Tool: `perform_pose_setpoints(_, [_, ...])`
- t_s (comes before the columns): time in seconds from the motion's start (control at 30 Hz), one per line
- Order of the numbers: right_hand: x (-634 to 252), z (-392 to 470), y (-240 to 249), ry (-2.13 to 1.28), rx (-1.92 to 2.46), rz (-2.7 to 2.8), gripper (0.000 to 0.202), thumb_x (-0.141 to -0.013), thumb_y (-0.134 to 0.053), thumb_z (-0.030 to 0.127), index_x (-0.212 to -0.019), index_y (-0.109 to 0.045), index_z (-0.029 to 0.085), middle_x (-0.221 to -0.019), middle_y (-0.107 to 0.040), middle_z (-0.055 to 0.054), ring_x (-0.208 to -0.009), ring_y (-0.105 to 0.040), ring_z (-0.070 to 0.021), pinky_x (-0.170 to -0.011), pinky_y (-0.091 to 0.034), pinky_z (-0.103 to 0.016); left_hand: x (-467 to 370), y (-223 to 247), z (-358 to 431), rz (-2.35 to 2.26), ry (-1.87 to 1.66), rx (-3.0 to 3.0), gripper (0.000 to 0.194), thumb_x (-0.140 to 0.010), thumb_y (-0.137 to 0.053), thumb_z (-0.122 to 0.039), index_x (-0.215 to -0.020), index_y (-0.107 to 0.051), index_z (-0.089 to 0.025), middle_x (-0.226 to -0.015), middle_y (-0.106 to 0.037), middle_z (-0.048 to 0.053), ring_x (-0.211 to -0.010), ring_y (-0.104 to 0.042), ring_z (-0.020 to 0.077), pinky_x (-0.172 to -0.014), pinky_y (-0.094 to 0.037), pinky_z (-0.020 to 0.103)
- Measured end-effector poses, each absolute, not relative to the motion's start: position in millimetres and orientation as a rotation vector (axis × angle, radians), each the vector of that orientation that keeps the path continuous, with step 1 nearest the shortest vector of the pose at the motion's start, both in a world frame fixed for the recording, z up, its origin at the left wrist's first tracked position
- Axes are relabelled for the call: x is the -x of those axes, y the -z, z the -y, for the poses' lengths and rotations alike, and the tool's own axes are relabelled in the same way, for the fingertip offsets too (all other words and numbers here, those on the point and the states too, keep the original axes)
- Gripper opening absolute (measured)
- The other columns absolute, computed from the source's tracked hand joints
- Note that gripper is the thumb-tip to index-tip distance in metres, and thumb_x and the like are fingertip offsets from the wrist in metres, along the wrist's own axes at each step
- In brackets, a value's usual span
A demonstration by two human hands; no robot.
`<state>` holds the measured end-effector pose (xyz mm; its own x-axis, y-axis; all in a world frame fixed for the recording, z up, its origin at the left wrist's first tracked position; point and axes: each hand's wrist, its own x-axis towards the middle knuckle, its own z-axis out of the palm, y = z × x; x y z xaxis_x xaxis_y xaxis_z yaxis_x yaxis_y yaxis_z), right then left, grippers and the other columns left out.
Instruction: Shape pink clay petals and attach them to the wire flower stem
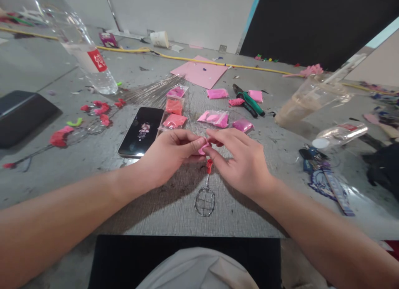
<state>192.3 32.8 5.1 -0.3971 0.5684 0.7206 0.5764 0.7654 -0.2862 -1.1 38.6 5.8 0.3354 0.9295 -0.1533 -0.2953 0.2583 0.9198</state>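
Observation:
Near the middle of the table, my left hand (pixel 171 152) pinches a small piece of pink clay (pixel 203 147) between thumb and fingers. Opposite it, my right hand (pixel 241 160) has its thumb and fingertips closed on the same pink piece. Just below the fingertips lies a small wire racket shape (pixel 205 202) with a round gridded head, and red clay (pixel 209 166) is wrapped around its handle. The handle's upper end is partly hidden by my hands.
A phone (pixel 142 132) lies left of my hands, with clay packets (pixel 213 118) beyond them. Farther out are green-handled pliers (pixel 249 102), thin wires (pixel 152 91), a tall bottle (pixel 90 60), a drink cup (pixel 299 102), a small bottle (pixel 341 134) and keychains (pixel 324 177).

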Motion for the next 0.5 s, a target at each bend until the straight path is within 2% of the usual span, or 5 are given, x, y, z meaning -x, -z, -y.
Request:
perform_pose_setpoints(0.13, [-196.6,-38.0,-4.2,0.034,0.886,2.134,0.015,-0.099,-0.061,0.017,-0.108,-0.072,0.019,-0.096,-0.076,-0.008,-0.09,-0.071,-0.022,-0.081,-0.06,-0.037,1.0,-8.1,-37.8,-0.836,-0.966,-0.987,0.02,-0.082,-0.087,-0.035,-0.077,-0.079,-0.017,-0.081,-0.076,0.001,-0.083,-0.073,0.0137,-0.089,-0.063,0.028])
perform_pose_setpoints(0.2, [-197.6,-40.0,-3.8,0.048,0.852,2.168,0.015,-0.099,-0.059,0.015,-0.102,-0.073,0.018,-0.094,-0.076,-0.007,-0.087,-0.07,-0.0213,-0.079,-0.059,-0.036,1.3,-7.6,-37.8,-0.861,-0.967,-1.012,0.018,-0.08,-0.088,-0.033,-0.079,-0.079,-0.017,-0.082,-0.076,0.001,-0.082,-0.073,0.0136,-0.086,-0.063,0.028])
perform_pose_setpoints(0.37, [-195.7,-39.7,-3.6,-0.041,0.757,2.174,0.026,-0.094,-0.055,0.006,-0.109,-0.073,0.017,-0.109,-0.076,-0.011,-0.099,-0.071,-0.0227,-0.087,-0.06,-0.039,3.9,-5.9,-40.3,-0.924,-1.084,-0.974,0.023,-0.072,-0.093,-0.02,-0.085,-0.075,-0.018,-0.085,-0.077,0.0,-0.085,-0.074,0.0145,-0.083,-0.06,0.027])
perform_pose_setpoints(0.5, [-193.4,-39.7,-3.0,-0.141,0.772,2.096,0.012,-0.095,-0.067,0.017,-0.104,-0.074,0.017,-0.103,-0.075,-0.01,-0.097,-0.071,-0.0222,-0.088,-0.06,-0.039,4.0,-6.0,-39.6,-0.855,-1.076,-0.908,0.026,-0.073,-0.091,-0.013,-0.092,-0.075,-0.019,-0.085,-0.079,0.0,-0.083,-0.076,0.0143,-0.082,-0.061,0.027])
